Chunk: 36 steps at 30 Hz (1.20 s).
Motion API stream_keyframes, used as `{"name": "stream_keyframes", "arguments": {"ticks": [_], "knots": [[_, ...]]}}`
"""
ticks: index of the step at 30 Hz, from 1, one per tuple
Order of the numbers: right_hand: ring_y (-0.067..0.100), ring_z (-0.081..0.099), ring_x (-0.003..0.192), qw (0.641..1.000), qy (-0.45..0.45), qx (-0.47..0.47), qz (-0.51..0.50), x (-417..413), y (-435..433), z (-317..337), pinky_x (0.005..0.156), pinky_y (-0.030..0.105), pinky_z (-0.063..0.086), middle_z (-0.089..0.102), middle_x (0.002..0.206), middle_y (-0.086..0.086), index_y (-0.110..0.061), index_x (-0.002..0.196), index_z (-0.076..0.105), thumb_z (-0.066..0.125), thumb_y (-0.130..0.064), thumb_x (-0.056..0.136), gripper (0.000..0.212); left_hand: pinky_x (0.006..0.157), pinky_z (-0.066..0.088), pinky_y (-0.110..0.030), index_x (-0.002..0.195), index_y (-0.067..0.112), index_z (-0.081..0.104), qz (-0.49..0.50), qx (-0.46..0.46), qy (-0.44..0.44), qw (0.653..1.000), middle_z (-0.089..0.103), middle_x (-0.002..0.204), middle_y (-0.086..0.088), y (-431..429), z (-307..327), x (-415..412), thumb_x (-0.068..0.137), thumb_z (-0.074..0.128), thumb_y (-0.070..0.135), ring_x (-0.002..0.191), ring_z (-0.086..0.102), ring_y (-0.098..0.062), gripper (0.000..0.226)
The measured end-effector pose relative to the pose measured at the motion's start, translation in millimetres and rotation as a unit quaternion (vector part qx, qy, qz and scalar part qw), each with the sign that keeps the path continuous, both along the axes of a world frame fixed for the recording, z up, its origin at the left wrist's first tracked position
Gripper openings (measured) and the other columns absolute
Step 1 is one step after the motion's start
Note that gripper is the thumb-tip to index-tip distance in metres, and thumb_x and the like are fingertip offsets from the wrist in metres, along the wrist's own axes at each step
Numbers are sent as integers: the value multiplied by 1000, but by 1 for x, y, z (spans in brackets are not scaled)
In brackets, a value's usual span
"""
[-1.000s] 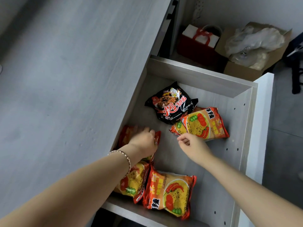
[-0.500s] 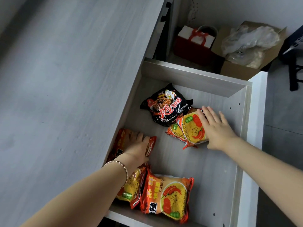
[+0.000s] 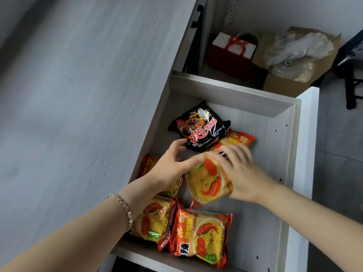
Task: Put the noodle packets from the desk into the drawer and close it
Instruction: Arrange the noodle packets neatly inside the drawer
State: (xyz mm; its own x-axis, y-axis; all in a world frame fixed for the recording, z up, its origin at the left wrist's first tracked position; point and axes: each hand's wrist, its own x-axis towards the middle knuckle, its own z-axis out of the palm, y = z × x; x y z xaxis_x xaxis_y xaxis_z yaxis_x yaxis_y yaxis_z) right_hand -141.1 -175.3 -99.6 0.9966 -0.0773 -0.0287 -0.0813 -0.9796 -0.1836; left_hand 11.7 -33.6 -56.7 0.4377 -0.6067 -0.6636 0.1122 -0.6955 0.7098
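Note:
The drawer (image 3: 286, 158) stands pulled open beside the grey desk (image 3: 78, 114). Inside lie a black noodle packet (image 3: 198, 128) at the back, an orange packet (image 3: 241, 138) partly under it, and several orange-yellow packets along the left and front, one at the front (image 3: 200, 237). My right hand (image 3: 243, 173) grips an orange-yellow packet (image 3: 209, 182), lifted and tilted over the drawer's middle. My left hand (image 3: 169, 167) touches the same packet's left edge with fingers spread, above another packet (image 3: 170, 188).
Beyond the drawer, on the floor, stand a red gift bag (image 3: 233, 54) with a ribbon and a cardboard box (image 3: 294, 61) holding crumpled plastic. A dark chair leg (image 3: 351, 91) is at the far right. The drawer's white front panel (image 3: 306, 146) runs along the right.
My right hand picked up an orange-yellow packet from the back right and carried it toward the drawer's middle. My left hand left the left-side packet and came across to meet it.

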Motion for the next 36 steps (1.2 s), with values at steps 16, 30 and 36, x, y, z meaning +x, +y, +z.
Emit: {"name": "stream_keyframes", "arguments": {"ticks": [16,30,36], "knots": [[23,63,109,643,150,634,-403,41,70,0,97,41,51,64,121,7,-10,131,48,75,-17,75,62,97,51,-40,131,11,47,241,88,67,964,62,126,-10,48,0,2,78,77,23,113,62,-28,62],[28,35,131,884,205,336,-254,115,75,-35,107,39,38,36,137,12,-18,139,40,72,-37,76,73,121,20,-35,150,6,-17,-138,227,-184,946,-17,160,-14,73,-7,-15,93,49,12,150,2,-28,88],[27,49,120,868,234,390,-201,94,92,-33,92,27,40,60,117,13,-12,108,60,52,-24,89,23,119,17,-27,152,11,-8,-138,165,-251,944,-9,162,-8,69,-17,-7,97,44,19,150,5,-22,77]]}}
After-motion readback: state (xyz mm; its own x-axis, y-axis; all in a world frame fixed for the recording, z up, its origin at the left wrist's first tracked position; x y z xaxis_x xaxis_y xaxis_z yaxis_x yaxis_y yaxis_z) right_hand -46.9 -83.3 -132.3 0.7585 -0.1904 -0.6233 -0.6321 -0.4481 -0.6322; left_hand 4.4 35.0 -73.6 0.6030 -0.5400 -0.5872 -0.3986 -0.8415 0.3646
